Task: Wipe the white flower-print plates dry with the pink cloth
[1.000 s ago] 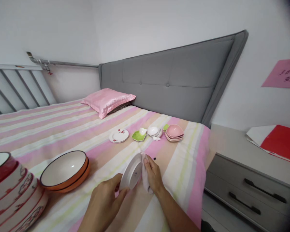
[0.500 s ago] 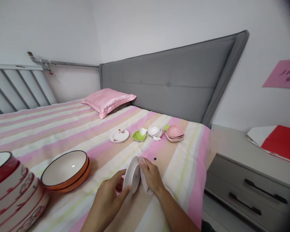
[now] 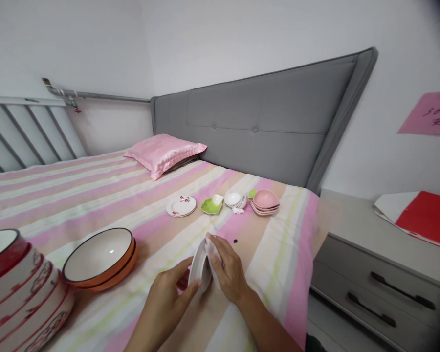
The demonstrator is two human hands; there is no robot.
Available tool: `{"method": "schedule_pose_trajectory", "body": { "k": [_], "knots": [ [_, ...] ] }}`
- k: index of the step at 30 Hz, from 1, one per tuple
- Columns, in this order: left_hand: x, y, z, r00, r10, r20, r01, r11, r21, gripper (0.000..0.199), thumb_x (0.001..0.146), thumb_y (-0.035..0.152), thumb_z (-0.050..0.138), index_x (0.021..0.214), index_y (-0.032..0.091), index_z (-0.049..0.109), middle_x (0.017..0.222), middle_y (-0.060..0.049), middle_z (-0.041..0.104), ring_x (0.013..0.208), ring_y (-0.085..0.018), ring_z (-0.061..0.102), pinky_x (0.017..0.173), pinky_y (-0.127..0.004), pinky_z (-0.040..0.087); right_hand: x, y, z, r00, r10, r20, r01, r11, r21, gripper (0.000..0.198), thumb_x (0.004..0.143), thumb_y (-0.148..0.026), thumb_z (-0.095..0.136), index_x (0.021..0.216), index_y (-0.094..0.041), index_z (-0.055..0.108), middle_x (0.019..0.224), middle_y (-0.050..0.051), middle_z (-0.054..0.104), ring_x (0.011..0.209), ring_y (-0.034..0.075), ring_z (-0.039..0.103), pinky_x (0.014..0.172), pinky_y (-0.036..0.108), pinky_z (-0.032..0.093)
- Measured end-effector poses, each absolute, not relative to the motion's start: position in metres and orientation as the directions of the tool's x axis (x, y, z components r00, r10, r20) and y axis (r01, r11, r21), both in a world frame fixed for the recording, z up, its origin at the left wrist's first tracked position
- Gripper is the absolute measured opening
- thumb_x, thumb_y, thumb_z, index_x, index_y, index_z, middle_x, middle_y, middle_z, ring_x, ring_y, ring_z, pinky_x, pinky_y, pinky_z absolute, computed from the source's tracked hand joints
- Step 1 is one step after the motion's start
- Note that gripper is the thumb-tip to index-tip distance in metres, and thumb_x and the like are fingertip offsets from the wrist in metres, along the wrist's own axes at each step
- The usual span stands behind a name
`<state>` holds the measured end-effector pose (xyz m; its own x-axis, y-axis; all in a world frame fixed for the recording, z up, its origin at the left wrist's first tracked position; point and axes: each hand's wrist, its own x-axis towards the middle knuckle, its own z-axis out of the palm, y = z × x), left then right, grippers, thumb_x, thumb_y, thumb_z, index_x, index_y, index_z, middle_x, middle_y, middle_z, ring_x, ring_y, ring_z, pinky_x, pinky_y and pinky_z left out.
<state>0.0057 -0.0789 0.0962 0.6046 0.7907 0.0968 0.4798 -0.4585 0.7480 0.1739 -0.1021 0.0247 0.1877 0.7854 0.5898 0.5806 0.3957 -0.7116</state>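
Between my hands a small white plate point(image 3: 197, 268) is tilted up on edge, its underside facing right. My left hand point(image 3: 170, 293) grips it by the left rim, thumb in front and fingers behind. My right hand point(image 3: 230, 271) is closed on a pale cloth point(image 3: 214, 254) and presses it against the plate's rim and underside. Part of the cloth is hidden by the right fingers. Beyond the hands, a small black piece point(image 3: 235, 241) lies on the striped bedspread point(image 3: 150, 249).
Left stand a stack of red-rimmed bowls point(image 3: 22, 293) and orange bowls point(image 3: 100, 259). Farther back are flowered plates point(image 3: 181, 206), a green leaf dish point(image 3: 211, 205), small white dishes point(image 3: 233, 199) and pink dishes point(image 3: 266, 199). A nightstand point(image 3: 352, 210) is right; a pink pillow point(image 3: 165, 152) lies behind.
My right hand and the cloth have shifted slightly up and left, onto the plate's upper rim. The left hand's hold on the plate is nearly the same.
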Motion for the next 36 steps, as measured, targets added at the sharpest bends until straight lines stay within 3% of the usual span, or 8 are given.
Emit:
{"method": "schedule_pose_trajectory", "body": {
  "k": [6, 10, 20, 26, 36],
  "knots": [
    [0.006, -0.079, 0.100, 0.598, 0.793, 0.116, 0.481, -0.471, 0.740, 0.031, 0.080, 0.033, 0.052, 0.104, 0.019, 0.066, 0.071, -0.002, 0.069, 0.060, -0.017, 0.060, 0.059, -0.024, 0.045, 0.170, -0.109, 0.026, 0.089, 0.760, 0.644, 0.671, 0.433, -0.602, 0.045, 0.094, -0.038, 0.031, 0.137, -0.028, 0.040, 0.143, 0.007, 0.035, 0.120, 0.022, 0.049, 0.097, 0.037, 0.044],
    [0.007, -0.078, 0.098, 0.608, 0.786, 0.116, 0.511, -0.498, 0.701, 0.031, 0.081, 0.032, 0.050, 0.105, 0.019, 0.065, 0.071, -0.001, 0.069, 0.060, -0.016, 0.059, 0.059, -0.023, 0.045, 0.168, -0.109, 0.024, 0.081, 0.747, 0.660, 0.695, 0.432, -0.575, 0.044, 0.094, -0.036, 0.031, 0.136, -0.030, 0.040, 0.144, 0.008, 0.034, 0.116, 0.022, 0.052, 0.092, 0.037, 0.047],
    [0.009, -0.084, 0.104, 0.661, 0.743, 0.106, 0.500, -0.541, 0.676, 0.026, 0.082, 0.030, 0.049, 0.099, 0.021, 0.067, 0.071, -0.001, 0.067, 0.065, -0.017, 0.059, 0.063, -0.023, 0.044, 0.171, -0.096, 0.017, 0.352, 0.751, 0.559, 0.554, 0.314, -0.771, 0.039, 0.095, -0.030, 0.033, 0.130, -0.027, 0.049, 0.133, 0.007, 0.048, 0.123, 0.020, 0.044, 0.103, 0.040, 0.039],
    [0.012, -0.087, 0.105, 0.694, 0.716, 0.070, 0.495, -0.547, 0.675, 0.027, 0.083, 0.027, 0.049, 0.105, 0.022, 0.064, 0.073, 0.002, 0.065, 0.067, -0.015, 0.058, 0.064, -0.022, 0.041, 0.174, -0.092, 0.016, 0.393, 0.749, 0.534, 0.483, 0.326, -0.813, 0.037, 0.095, -0.030, 0.032, 0.126, -0.023, 0.052, 0.125, 0.007, 0.055, 0.118, 0.019, 0.049, 0.102, 0.038, 0.040],
    [0.011, -0.082, 0.100, 0.673, 0.735, 0.086, 0.519, -0.552, 0.653, 0.019, 0.084, 0.030, 0.048, 0.089, 0.019, 0.063, 0.070, 0.001, 0.064, 0.064, -0.015, 0.054, 0.063, -0.023, 0.040, 0.168, -0.109, 0.027, 0.126, 0.662, 0.738, 0.678, 0.486, -0.552, 0.044, 0.091, -0.025, 0.038, 0.135, -0.025, 0.043, 0.135, 0.008, 0.048, 0.120, 0.021, 0.050, 0.095, 0.035, 0.047]
  ]
}}
